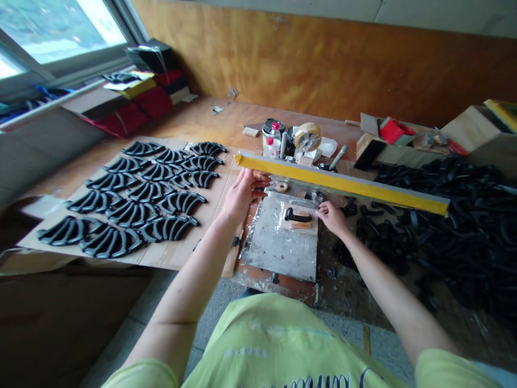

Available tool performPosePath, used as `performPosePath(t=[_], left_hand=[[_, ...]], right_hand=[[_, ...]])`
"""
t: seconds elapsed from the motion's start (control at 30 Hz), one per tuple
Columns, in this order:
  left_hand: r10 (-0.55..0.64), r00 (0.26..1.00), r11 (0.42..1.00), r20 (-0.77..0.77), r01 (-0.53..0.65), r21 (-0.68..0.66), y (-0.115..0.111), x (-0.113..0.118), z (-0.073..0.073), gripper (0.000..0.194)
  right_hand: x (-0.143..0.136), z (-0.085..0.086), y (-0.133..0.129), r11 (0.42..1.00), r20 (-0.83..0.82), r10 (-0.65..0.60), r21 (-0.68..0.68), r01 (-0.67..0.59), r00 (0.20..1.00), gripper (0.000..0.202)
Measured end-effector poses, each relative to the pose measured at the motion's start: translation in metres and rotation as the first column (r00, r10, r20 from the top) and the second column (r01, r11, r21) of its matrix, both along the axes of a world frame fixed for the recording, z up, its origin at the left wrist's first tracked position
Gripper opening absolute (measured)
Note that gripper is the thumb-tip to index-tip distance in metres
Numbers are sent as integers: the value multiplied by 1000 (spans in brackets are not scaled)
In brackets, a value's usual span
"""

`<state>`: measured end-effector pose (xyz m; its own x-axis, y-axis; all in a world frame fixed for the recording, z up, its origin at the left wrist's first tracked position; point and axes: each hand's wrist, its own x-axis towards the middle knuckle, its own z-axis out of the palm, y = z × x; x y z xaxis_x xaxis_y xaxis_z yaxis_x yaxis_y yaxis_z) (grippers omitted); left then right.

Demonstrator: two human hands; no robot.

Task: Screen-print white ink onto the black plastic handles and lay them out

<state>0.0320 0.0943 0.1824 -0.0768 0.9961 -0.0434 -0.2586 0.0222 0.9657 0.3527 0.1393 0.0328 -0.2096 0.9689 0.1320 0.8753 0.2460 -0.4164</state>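
Note:
My left hand (239, 195) reaches to the upper left corner of a grey metal plate (278, 250), its fingers stretched to the right and apart. My right hand (332, 217) is on the plate's right side, fingertips pinched at the end of a thin grey metal strip (304, 203). What kind of tool the strip is, I cannot tell. Just below it, a curved black handle-shaped part (298, 215) lies on a small light block (305, 227) on the plate. A tape roll (281, 186) sits behind the plate.
A long yellow-faced bar (343, 183) crosses above my hands. Fan-shaped rows of black parts (139, 199) cover cardboard (210, 237) at left. A large heap of black parts (440, 242) lies at right. Red-capped bottles (271, 146) and a big tape roll (307, 137) stand behind.

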Motion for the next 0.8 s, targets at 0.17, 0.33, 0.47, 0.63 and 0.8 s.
performPosePath(t=[0.17,0.33,0.47,0.63,0.8], left_hand=[[10,1000,997,7,-9,-75,-18,9,-43,64],[-210,976,872,54,212,-440,-84,22,-95,68],[14,990,898,137,48,-438,-108,27,-107,61],[85,995,904,51,-56,-425,-114,15,-111,59],[-39,999,880,29,48,-472,-108,25,-120,70]], right_hand=[[-40,-6,-23,966,57,257,1,-257,965,20],[-82,35,-45,900,-9,427,100,-424,904,12],[-135,46,-79,831,-31,536,199,-520,844,15],[-145,39,-90,823,-53,545,222,-522,837,15],[-113,33,-71,896,-96,413,218,-386,906,10]])
